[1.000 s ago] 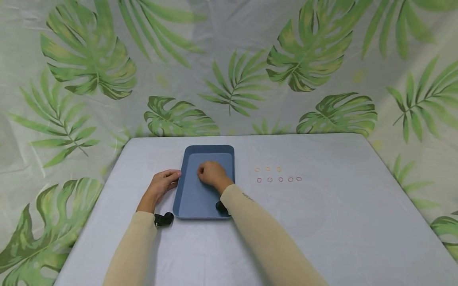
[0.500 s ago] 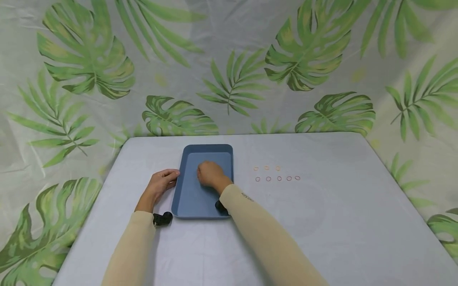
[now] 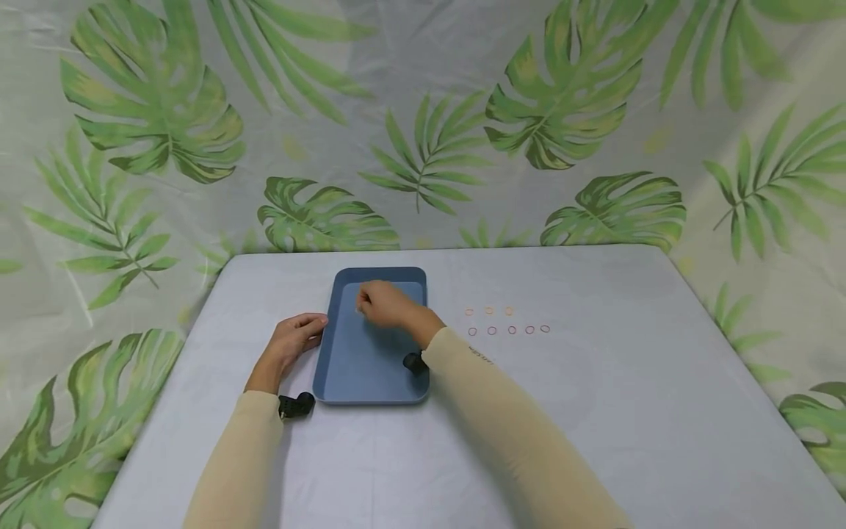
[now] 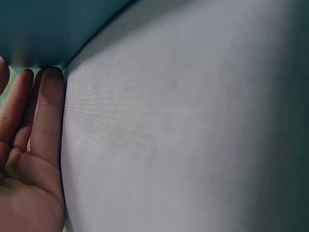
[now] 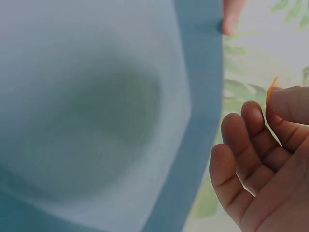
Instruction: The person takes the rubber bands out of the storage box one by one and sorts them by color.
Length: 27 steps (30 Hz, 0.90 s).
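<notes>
My right hand (image 3: 385,303) hovers over the far half of a blue rectangular tray (image 3: 370,378). In the right wrist view, its thumb and forefinger pinch a small orange rubber band (image 5: 272,89), while the other fingers curl loosely. My left hand (image 3: 294,339) is at the tray's left side, fingertips right at the rim. The left wrist view has its fingers (image 4: 46,116) nearly straight, tips against the tray's blue wall (image 4: 58,29). To the right of the tray lie a row of orange rubber bands (image 3: 489,311) and, nearer, a row of several red rubber bands (image 3: 492,330).
A white cloth covers the table (image 3: 595,411), and a leaf-printed curtain (image 3: 423,147) hangs behind and at both sides. Black wrist cameras (image 3: 296,405) sit on both forearms, the right one over the tray's near right part.
My right hand has risen off the tray's middle and shifted toward its far end, wrist turning. The left hand stays at the rim, and the rubber band rows are unchanged.
</notes>
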### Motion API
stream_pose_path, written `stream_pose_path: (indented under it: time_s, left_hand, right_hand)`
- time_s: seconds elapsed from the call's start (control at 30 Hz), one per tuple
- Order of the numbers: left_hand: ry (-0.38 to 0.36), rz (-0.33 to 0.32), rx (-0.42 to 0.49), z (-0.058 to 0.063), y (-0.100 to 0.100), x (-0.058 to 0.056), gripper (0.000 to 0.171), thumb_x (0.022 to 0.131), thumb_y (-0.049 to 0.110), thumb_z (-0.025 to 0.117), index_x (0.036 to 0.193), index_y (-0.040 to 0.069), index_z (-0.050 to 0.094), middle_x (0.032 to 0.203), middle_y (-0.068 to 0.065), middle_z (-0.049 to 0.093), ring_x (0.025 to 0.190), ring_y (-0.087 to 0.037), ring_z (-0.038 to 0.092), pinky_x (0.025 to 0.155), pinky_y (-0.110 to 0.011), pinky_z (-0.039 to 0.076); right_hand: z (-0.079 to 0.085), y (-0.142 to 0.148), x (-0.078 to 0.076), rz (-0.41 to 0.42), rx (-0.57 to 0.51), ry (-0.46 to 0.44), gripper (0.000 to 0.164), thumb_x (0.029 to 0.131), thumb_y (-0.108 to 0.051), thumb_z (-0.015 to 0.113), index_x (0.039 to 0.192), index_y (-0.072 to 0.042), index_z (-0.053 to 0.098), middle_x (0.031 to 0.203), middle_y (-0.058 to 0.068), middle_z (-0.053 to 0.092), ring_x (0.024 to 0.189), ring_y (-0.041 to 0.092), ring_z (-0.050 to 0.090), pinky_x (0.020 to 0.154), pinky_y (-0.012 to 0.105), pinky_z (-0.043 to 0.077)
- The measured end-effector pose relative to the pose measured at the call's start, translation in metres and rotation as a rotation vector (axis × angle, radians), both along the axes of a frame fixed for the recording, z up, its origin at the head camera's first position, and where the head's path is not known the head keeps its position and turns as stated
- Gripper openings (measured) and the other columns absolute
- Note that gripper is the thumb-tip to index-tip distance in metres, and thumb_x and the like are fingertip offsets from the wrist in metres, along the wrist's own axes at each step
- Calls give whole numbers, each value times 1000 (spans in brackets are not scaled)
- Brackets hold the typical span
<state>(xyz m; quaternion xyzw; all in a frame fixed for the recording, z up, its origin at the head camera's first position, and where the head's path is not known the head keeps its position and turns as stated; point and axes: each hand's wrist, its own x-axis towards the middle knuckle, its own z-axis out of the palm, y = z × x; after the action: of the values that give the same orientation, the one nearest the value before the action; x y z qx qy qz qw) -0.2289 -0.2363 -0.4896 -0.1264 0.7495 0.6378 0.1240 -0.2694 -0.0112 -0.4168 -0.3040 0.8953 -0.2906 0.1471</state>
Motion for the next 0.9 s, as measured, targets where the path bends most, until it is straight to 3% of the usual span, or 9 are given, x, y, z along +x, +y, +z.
stream_pose_path:
  time_s: [0.33, 0.6, 0.9]
  left_hand:
    - [-1, -4, -2, -1, 1, -4, 45, 98, 25, 64, 133, -3, 58, 111, 5, 65, 96, 2, 61, 86, -15, 57]
    - [-1, -6, -24, 1, -3, 0, 46, 98, 26, 65, 133, -3, 59, 118, 2, 64, 98, 3, 60, 86, -13, 56]
    - [-12, -6, 34, 2, -1, 0, 45, 96, 25, 67, 131, -3, 60, 102, 12, 66, 94, 4, 62, 83, -12, 55]
  right_hand:
    - [24, 32, 4, -4, -31, 26, 17, 105, -18, 49, 106, -8, 62, 108, 7, 65, 79, 15, 54, 69, 27, 45]
    - [31, 74, 0, -8, -63, 140, 13, 103, -16, 53, 100, -8, 62, 101, 8, 66, 82, 17, 56, 73, 30, 49]
    - [28, 124, -7, -132, -112, 127, 14, 104, -17, 51, 99, -8, 60, 103, 8, 66, 88, 20, 60, 73, 31, 49]
